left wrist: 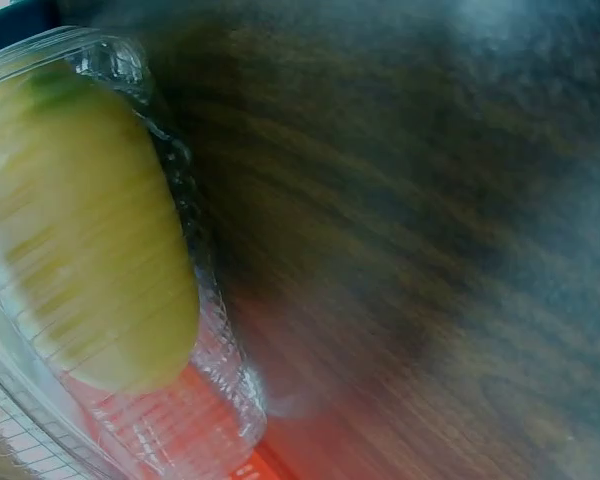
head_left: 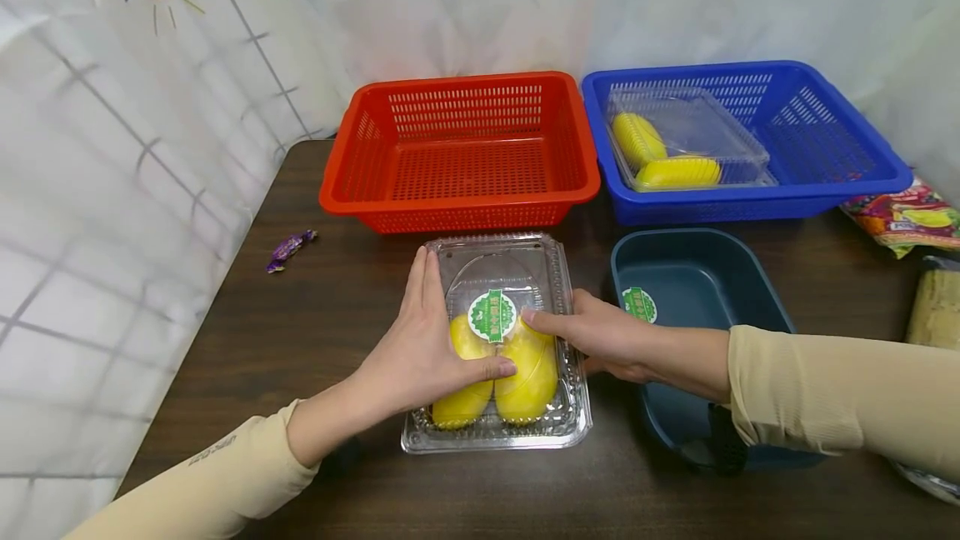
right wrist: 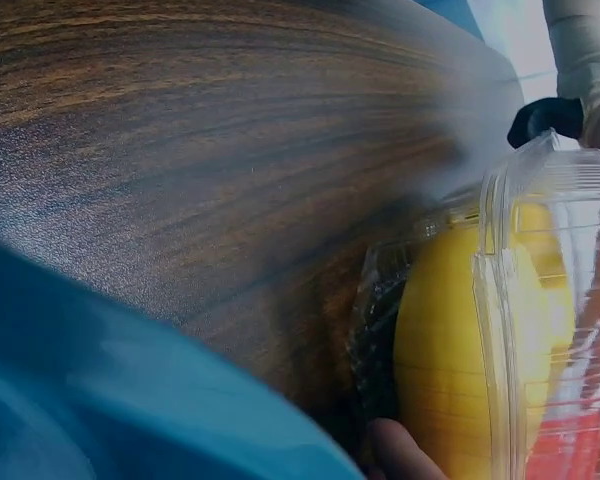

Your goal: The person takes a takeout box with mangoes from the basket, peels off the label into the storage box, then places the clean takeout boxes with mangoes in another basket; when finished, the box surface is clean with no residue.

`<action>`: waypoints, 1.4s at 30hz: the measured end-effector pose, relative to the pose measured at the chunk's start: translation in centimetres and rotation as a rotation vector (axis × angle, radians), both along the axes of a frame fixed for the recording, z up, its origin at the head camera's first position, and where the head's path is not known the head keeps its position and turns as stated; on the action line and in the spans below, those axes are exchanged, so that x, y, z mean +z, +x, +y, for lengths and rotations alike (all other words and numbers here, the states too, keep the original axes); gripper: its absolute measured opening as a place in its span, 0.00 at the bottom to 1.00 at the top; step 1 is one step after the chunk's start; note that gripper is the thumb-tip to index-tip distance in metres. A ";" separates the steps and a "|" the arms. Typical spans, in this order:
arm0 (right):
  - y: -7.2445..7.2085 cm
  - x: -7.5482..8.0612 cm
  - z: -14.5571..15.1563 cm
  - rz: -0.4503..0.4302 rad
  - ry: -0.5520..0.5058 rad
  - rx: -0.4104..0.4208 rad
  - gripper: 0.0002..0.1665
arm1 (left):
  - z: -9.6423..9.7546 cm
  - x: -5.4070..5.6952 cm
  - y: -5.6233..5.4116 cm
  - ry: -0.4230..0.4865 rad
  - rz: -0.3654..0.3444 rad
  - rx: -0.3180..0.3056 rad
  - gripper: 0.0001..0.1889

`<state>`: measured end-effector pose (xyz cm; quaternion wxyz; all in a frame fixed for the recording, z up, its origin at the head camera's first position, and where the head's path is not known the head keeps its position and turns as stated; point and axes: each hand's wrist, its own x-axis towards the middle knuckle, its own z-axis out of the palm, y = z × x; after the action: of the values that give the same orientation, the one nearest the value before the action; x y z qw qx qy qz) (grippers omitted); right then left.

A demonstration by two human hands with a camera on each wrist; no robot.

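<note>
A clear plastic clamshell box [head_left: 504,273] with two yellow, mango-like fruits inside is between my hands. On its lid is a round green-and-white sticker [head_left: 492,316]. My left hand [head_left: 420,348] lies along the box's left side, fingers straight, thumb reaching over the lid. From the right, my right hand [head_left: 600,332] grips the box, its thumb on the lid near the sticker. In the right wrist view, a fingertip [right wrist: 400,450] shows at the lower edge of the box [right wrist: 495,330]. The left wrist view shows one fruit [left wrist: 100,240] through the clear wall; no fingers appear there.
Behind the box stands a red basket [head_left: 457,211]. A blue basket [head_left: 712,205] beside it holds another clear box [head_left: 697,115] with yellow fruits. My right forearm crosses a dark teal basin [head_left: 690,273] bearing a green sticker. A purple-wrapped candy [head_left: 288,250] lies left; packages [head_left: 911,215] lie right.
</note>
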<state>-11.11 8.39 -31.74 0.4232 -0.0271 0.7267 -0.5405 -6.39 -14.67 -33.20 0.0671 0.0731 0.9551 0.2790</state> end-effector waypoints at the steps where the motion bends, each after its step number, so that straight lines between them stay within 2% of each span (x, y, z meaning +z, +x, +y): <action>1: 0.0 0.0 0.0 0.002 -0.006 0.006 0.41 | 0.0 0.0 0.0 0.003 -0.003 -0.002 0.80; 5: -0.4 0.4 0.2 0.027 0.016 -0.004 0.47 | -0.1 0.0 0.0 0.005 -0.003 -0.012 0.80; 7: -0.9 0.7 0.2 0.081 0.065 -0.002 0.52 | -0.1 0.1 -0.1 0.002 -0.005 -0.018 0.80; 9: -1.5 1.1 0.2 0.190 0.146 0.022 0.58 | -0.2 0.1 -0.2 -0.003 -0.006 -0.030 0.80; 12: -2.7 1.7 0.0 0.403 0.261 0.099 0.62 | -0.4 0.1 -0.3 -0.006 -0.007 -0.052 0.80; 15: -3.8 2.2 -0.4 0.603 0.375 0.215 0.62 | -0.7 0.1 -0.6 -0.010 -0.005 -0.088 0.80; 18: -5.1 2.3 -0.8 0.721 0.447 0.368 0.60 | -1.1 0.1 -1.1 -0.017 -0.003 -0.142 0.79; 21: -6.3 2.3 -1.1 0.748 0.436 0.520 0.60 | -1.7 0.2 -1.8 -0.017 -0.014 -0.211 0.79; 25: -7.6 2.1 -1.2 0.683 0.351 0.660 0.62 | -2.6 0.3 -2.8 -0.006 -0.040 -0.304 0.79; 29: -8.3 1.8 -1.0 0.646 0.285 0.731 0.67 | -3.4 0.3 -3.5 -0.001 -0.063 -0.365 0.80; 31: -8.3 1.6 -0.9 0.646 0.270 0.745 0.68 | -3.4 0.5 -3.5 -0.006 -0.074 -0.356 0.80; 33: -8.3 1.6 -0.9 0.656 0.259 0.745 0.69 | -3.2 0.9 -2.8 -0.025 -0.065 -0.304 0.79; 35: -8.2 1.6 -0.8 0.652 0.263 0.734 0.68 | -2.7 1.4 -1.4 -0.056 -0.034 -0.222 0.77; 39: -7.9 1.6 -0.7 0.628 0.290 0.698 0.68 | -1.9 2.4 2.7 -0.160 0.038 -0.068 0.72; 42: -7.7 1.5 -0.7 0.614 0.309 0.656 0.68 | -1.8 2.4 5.3 -0.221 0.043 -0.013 0.72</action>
<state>-18.82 7.72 -30.20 0.3364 -0.3504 0.8430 -0.2308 -1.05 -16.48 -30.83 0.0561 0.0777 0.9808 0.1700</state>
